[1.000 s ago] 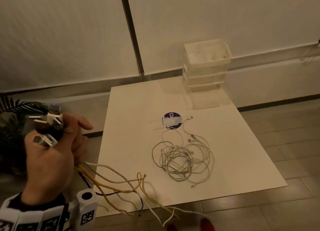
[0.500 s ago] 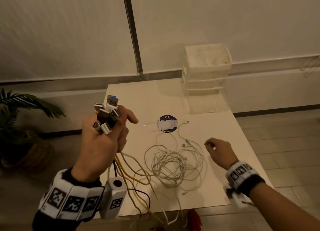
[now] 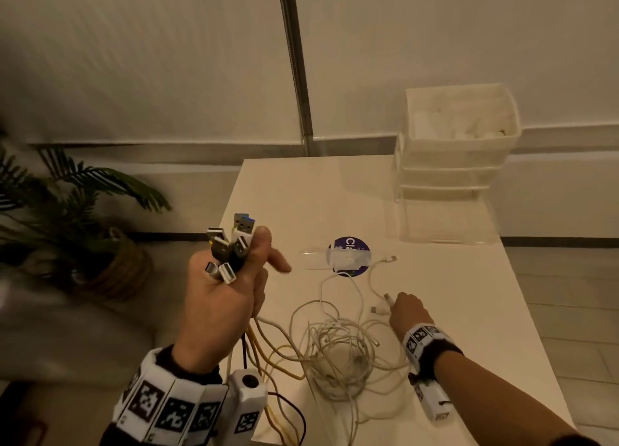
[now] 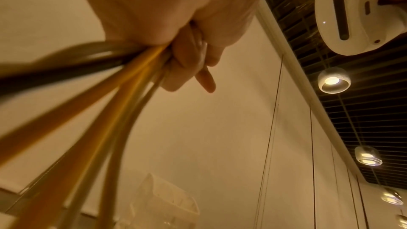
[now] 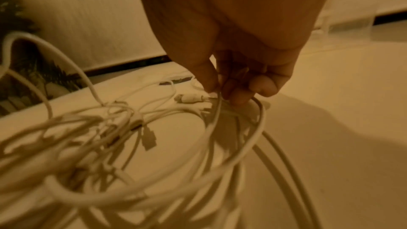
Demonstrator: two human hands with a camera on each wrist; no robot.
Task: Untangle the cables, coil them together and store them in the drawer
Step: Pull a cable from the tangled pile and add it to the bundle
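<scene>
My left hand (image 3: pixel 234 288) is raised over the table's left edge and grips a bunch of USB plugs (image 3: pixel 231 244) that stick up from the fist. Yellow, white and dark cables (image 4: pixel 123 84) hang down from that hand (image 4: pixel 187 58) toward the table. A tangle of white cables (image 3: pixel 338 348) lies on the white table (image 3: pixel 485 311). At the tangle's far right side my right hand (image 3: pixel 402 308) pinches a white cable (image 5: pixel 216 111) near its connector, with the fingertips (image 5: pixel 233 93) curled on it. The clear plastic drawer unit (image 3: pixel 459 150) stands at the table's back right.
A round purple sticker with tape (image 3: pixel 350 254) lies mid-table, beyond the tangle. A potted plant (image 3: pixel 67 194) stands on the floor to the left. The table's front and left edges are close to the hanging cables.
My left hand has swung right, over the table edge, with the plugs. My right hand has come into view and reached forward to the tangle, taking hold of a white cable.
</scene>
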